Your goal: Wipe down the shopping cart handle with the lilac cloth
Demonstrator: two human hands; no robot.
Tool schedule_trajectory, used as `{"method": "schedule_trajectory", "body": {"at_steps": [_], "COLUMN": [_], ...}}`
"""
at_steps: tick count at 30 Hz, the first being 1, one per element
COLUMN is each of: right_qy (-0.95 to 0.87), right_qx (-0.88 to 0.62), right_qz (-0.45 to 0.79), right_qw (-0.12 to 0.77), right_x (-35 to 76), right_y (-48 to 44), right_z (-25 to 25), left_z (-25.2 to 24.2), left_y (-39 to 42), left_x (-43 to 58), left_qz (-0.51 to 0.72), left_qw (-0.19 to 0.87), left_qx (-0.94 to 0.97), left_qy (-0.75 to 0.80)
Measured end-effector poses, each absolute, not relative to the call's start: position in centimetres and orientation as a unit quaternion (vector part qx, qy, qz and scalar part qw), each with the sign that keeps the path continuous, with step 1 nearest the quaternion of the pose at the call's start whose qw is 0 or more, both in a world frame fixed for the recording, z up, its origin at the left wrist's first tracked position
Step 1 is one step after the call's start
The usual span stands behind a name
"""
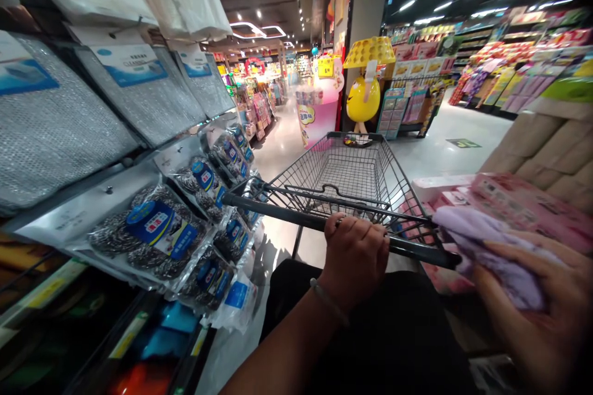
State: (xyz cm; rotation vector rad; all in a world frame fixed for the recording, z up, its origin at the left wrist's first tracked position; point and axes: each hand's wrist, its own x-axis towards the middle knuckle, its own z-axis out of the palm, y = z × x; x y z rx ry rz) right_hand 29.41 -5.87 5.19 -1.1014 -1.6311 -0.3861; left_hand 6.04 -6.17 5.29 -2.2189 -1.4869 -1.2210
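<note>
A dark wire shopping cart [319,182] stands in front of me, its basket showing bare mesh over most of its floor. My left hand [354,253] is wrapped around the middle of the cart's black handle [282,213]. To the right, my right hand [537,290] grips a lavender cloth [504,259], bunched up at the right end of the handle. This hand is blurred, and whether the cloth touches the handle I cannot tell.
Packs of scouring balls [162,228] and silvery cleaning cloths [115,95] hang close on the left. Pink packages [528,197] sit low on the right. Ahead stand a pink display bin [319,123] and a yellow figure [364,99], with pale floor [282,157] between the shelves.
</note>
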Motion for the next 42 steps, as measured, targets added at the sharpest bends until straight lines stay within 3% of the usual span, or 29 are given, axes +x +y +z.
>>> {"method": "schedule_trajectory", "body": {"at_steps": [7, 25, 42], "right_qy": [-0.691, -0.804, -0.817], "right_qx": [-0.461, -0.472, -0.418], "right_qz": [-0.219, -0.081, -0.078], "right_qw": [0.512, 0.353, 0.390], "right_x": [29.7, 27.7, 22.7], "right_y": [-3.7, 0.3, -3.2], "right_z": [6.6, 9.1, 8.4], "left_z": [5.1, 5.8, 6.0], "left_y": [-5.9, -2.2, -2.5], "left_x": [5.9, 3.7, -1.9], "left_qz": [-0.424, -0.398, -0.400], "left_qw": [0.109, 0.131, 0.107], "left_qx": [-0.745, -0.751, -0.740], "left_qy": [-0.503, -0.510, -0.530]}}
